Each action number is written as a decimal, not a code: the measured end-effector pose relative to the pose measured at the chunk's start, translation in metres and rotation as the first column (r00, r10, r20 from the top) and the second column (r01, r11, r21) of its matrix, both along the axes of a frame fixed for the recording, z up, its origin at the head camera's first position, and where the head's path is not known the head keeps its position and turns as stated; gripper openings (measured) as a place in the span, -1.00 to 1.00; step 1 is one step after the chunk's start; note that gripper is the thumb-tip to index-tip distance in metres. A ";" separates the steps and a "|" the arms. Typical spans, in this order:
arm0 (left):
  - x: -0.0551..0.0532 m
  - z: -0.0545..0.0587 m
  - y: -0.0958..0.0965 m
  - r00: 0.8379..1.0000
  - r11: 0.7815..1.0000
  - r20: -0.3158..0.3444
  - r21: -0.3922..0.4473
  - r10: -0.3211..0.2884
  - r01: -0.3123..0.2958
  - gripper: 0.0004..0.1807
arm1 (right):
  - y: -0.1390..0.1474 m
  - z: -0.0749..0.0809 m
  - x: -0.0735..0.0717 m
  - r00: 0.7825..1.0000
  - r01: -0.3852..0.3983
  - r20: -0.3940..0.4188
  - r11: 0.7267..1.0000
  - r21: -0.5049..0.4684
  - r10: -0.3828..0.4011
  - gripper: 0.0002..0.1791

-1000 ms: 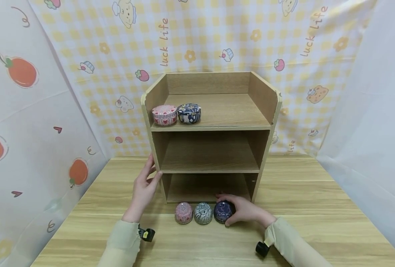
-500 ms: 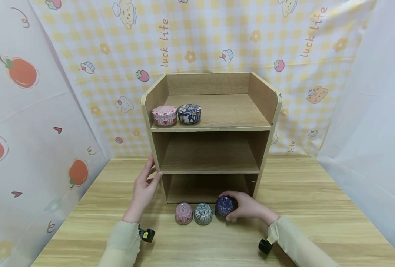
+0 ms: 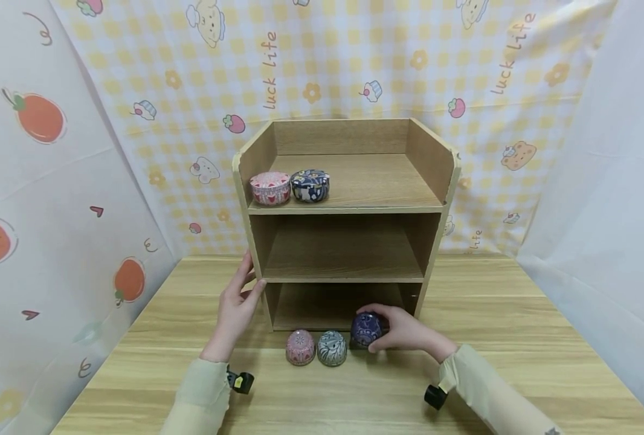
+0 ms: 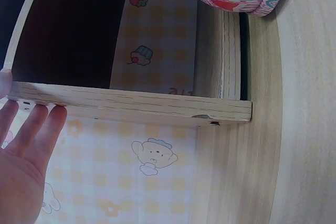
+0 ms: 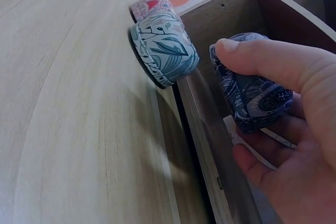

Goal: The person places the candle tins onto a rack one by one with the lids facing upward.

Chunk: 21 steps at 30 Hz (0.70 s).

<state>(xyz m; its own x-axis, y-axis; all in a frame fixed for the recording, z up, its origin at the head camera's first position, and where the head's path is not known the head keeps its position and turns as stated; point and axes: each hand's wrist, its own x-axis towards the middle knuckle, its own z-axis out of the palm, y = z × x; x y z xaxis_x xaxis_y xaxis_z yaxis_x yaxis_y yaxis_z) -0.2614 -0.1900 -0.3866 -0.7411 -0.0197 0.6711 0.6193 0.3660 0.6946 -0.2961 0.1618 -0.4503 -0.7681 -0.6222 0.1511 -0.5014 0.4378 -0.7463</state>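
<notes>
My right hand (image 3: 406,331) grips a dark blue patterned round tin (image 3: 366,330) between thumb and fingers. The right wrist view shows that tin (image 5: 252,90) lifted off the table, at the front of the shelf's bottom compartment. My left hand (image 3: 238,305) holds the left side panel of the wooden shelf (image 3: 349,210), fingers outside and thumb at its front edge. In front of the shelf, a pink patterned tin (image 3: 300,348) and a white-and-green leaf-patterned tin (image 3: 331,348) stand side by side on the table.
On the shelf's top level, at the left, sit a pink tin (image 3: 270,188) and a navy floral tin (image 3: 310,186), side by side. A yellow checked cloth (image 3: 344,60) hangs behind. The wooden table (image 3: 490,338) extends to both sides of the shelf.
My right hand has lifted the dark blue tin from the table and moved it up and forward toward the bottom compartment. The left hand stays on the side panel.
</notes>
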 end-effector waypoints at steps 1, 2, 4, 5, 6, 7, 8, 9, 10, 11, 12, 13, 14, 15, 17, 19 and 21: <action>0.000 0.000 0.000 1.000 1.000 0.002 -0.002 0.002 -0.002 -0.28 | 0.000 0.000 0.000 1.000 0.000 0.002 1.000 -0.001 0.000 -0.20; 0.000 0.000 0.000 1.000 1.000 0.005 -0.003 0.003 -0.003 -0.29 | 0.000 0.000 0.000 1.000 0.001 0.003 1.000 -0.001 -0.001 -0.21; 0.000 0.000 0.000 1.000 1.000 0.006 -0.002 0.005 -0.005 -0.29 | 0.001 0.001 -0.001 1.000 0.001 0.010 1.000 -0.001 -0.001 -0.21; 0.000 0.000 0.000 1.000 1.000 0.007 -0.002 0.006 -0.006 -0.29 | 0.001 0.001 -0.001 1.000 0.003 0.010 1.000 0.002 -0.003 -0.22; 0.000 0.000 0.000 1.000 1.000 0.008 -0.001 0.006 -0.006 -0.29 | 0.001 0.001 -0.001 1.000 0.005 0.012 1.000 0.002 -0.005 -0.22; 0.000 0.000 0.000 1.000 1.000 0.009 0.000 0.005 -0.005 -0.29 | 0.001 0.001 -0.001 1.000 0.006 0.014 1.000 0.003 -0.006 -0.22; 0.000 -0.001 0.000 1.000 1.000 0.010 0.001 0.006 -0.006 -0.29 | 0.001 0.001 -0.001 1.000 0.006 0.016 1.000 0.004 -0.006 -0.22; 0.000 -0.001 0.000 1.000 1.000 0.011 0.003 0.005 -0.005 -0.28 | 0.000 0.001 -0.001 1.000 0.004 0.016 1.000 0.004 -0.004 -0.22; 0.000 -0.001 0.000 1.000 1.000 0.010 0.004 0.006 -0.006 -0.28 | 0.000 0.002 -0.001 1.000 0.004 0.016 1.000 0.004 -0.004 -0.22; 0.000 -0.001 0.000 1.000 1.000 0.011 0.007 0.006 -0.006 -0.28 | -0.001 0.002 -0.001 1.000 0.002 0.015 1.000 0.002 -0.002 -0.21; 0.000 -0.001 0.000 1.000 1.000 0.010 0.008 0.007 -0.007 -0.28 | -0.001 0.002 0.000 1.000 0.000 0.014 1.000 0.002 0.000 -0.21; 0.000 -0.001 0.000 1.000 1.000 0.008 0.007 0.008 -0.008 -0.28 | -0.002 0.001 0.000 1.000 -0.003 0.013 1.000 0.002 0.003 -0.21; 0.000 -0.001 0.000 1.000 1.000 0.007 0.007 0.007 -0.007 -0.28 | -0.002 0.001 0.000 1.000 -0.005 0.012 1.000 0.001 0.004 -0.21; 0.000 -0.001 0.000 1.000 1.000 0.006 0.008 0.007 -0.007 -0.28 | -0.002 0.002 0.001 1.000 -0.005 0.009 1.000 0.001 0.005 -0.21; 0.000 -0.001 0.000 1.000 1.000 0.005 0.006 0.007 -0.007 -0.28 | -0.003 0.002 0.001 1.000 -0.005 0.003 1.000 -0.002 0.005 -0.21; -0.001 -0.001 0.000 1.000 1.000 0.006 0.005 0.007 -0.007 -0.29 | -0.003 0.001 0.001 1.000 -0.004 -0.003 1.000 -0.007 0.004 -0.21; -0.001 -0.001 0.000 1.000 1.000 0.008 0.003 0.010 -0.010 -0.29 | -0.003 0.001 0.001 1.000 -0.003 -0.007 1.000 -0.013 0.003 -0.21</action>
<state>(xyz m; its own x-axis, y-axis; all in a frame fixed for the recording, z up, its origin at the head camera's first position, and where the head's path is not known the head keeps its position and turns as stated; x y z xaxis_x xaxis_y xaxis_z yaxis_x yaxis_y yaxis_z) -0.2627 -0.1901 -0.3879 -0.7464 -0.0288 0.6649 0.6101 0.3697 0.7008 -0.2955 0.1586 -0.4493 -0.7649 -0.6228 0.1644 -0.5082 0.4265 -0.7482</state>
